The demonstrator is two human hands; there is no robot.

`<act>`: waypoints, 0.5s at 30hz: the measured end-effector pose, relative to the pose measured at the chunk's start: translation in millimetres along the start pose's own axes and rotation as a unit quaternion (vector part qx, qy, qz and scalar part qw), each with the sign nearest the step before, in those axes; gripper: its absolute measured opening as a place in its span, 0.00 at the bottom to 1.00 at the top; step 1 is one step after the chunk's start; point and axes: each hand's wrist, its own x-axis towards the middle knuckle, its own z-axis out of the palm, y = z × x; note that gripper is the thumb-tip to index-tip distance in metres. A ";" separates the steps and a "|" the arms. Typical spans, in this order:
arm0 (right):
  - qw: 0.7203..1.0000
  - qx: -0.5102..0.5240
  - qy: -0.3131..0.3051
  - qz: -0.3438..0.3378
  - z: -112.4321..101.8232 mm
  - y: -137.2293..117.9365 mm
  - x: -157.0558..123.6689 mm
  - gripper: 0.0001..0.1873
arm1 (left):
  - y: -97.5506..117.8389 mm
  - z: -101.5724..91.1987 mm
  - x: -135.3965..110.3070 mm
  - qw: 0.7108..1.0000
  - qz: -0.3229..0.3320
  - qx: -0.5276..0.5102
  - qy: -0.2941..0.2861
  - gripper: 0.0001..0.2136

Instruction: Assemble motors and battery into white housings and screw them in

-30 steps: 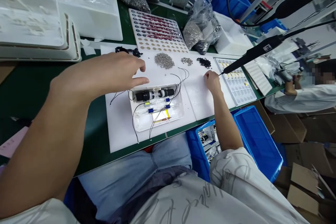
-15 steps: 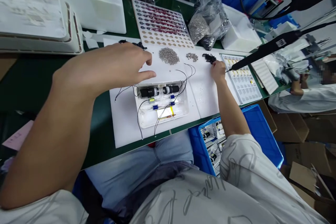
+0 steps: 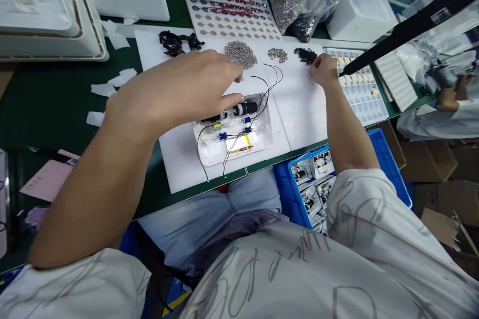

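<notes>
Left hand reaches across the middle of the table, fingers loosely spread, nothing gripped. Thumb lies over the near end of a black cylindrical part in a white plastic housing, which sits open side up under the hand, on a white foam board. Fingertips stop just short of a pile of silver screws; can't tell if the thumb is touching the part or only just above it.

Housing also carries small blue components and a flat yellow-edged pack. Thin black wires run out of it across the board, past the thumb.

Right hand is at the far right of the board, fingers curled, tips right beside a small pile of black pieces. Can't tell if they pinch anything. Tip of a long black electric screwdriver points down just beside that hand, over a white parts tray.

Smaller pile of silver parts sits between the two other piles. Black rubber pieces lie beyond the left hand. Blue bin of assembled units sits below the table edge. Co-worker's hand is at far right.
</notes>
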 end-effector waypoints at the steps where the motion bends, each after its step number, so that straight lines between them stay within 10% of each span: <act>1: 1.000 0.005 0.009 -0.002 -1.4 -0.5 -4.9 0.06 | -1.0 1.8 1.0 1.000 -0.001 -0.001 0.000 0.26; 8: 0.973 0.210 -0.054 -0.077 -19.8 -2.8 -91.0 0.04 | 2.4 19.5 6.5 0.996 0.039 -0.059 0.057 0.23; 15: 0.948 0.118 -0.117 -0.273 -28.3 4.6 -199.1 0.10 | 52.1 45.1 21.7 0.991 0.134 0.015 0.006 0.17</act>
